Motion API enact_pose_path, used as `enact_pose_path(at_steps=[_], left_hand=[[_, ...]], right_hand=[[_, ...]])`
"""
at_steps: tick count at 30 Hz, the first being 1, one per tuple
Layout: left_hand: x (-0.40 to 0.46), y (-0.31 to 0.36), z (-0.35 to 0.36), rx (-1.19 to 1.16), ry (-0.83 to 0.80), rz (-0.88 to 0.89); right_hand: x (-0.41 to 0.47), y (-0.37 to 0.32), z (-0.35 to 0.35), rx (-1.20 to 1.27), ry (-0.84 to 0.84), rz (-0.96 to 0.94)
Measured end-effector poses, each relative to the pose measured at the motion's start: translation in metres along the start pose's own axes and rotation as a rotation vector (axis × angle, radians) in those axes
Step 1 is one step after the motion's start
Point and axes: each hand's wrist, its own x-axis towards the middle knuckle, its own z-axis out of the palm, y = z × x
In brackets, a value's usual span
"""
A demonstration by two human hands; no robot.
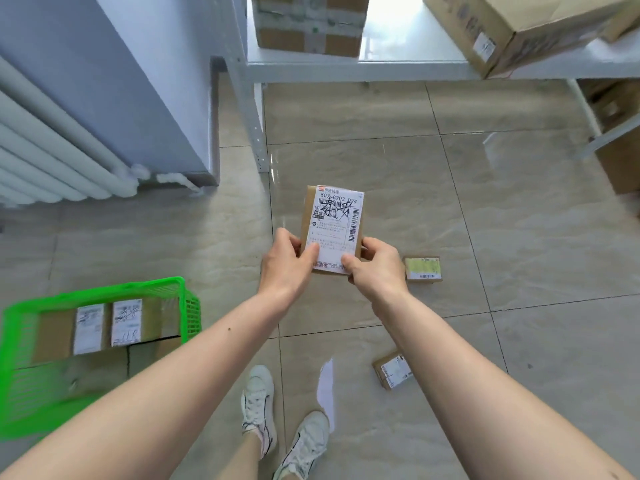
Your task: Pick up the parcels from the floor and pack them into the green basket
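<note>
Glossy beige floor tiles [485,209] with thin dark grout lines fill most of the room, catching a bright sheen of light near the shelving. A white radiator [52,161] runs along the pale blue wall [114,74] on the left, and a grey metal shelf [363,69] crosses the far side, carrying a taped cardboard box [308,24] and a larger tilted carton [526,29]. More brown boxes [620,161] sit below the shelf at the right edge.

The person stands in white sneakers [258,407] with both arms stretched out. Held up above the floor is a small brown parcel [334,226] with a white shipping label facing upward; the left hand [285,265] pinches its lower left corner, thumb on the label, and the right hand [375,268] grips the lower right corner the same way.

Two small parcels lie on the tiles to the right, well apart: one with a yellowish label [423,268] just beside the right hand, another [393,370] nearer the feet. A white sheet of paper [326,386] lies by the sneakers.

The green basket [188,308] sits on the floor to the left, with labelled brown parcels [107,327] packed inside it.
</note>
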Motion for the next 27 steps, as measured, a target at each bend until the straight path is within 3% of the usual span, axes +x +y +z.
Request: enact_pose_path(at_steps=[14,22,27], left_hand=[[-0.039,-0.086,-0.173,-0.045,0.186,-0.099],[-0.052,-0.201,-0.262,-0.072,0.158,-0.098],[-0.043,-0.269,-0.282,-0.022,0.087,-0.111]], right_hand=[[-0.108,-0.07,0.14,-0.098,-0.22,-0.092],[-0.175,-0.054,0.262,-0.155,-0.273,-0.062],[-0.19,-0.024,0.324,-0.202,-0.252,-0.004]])
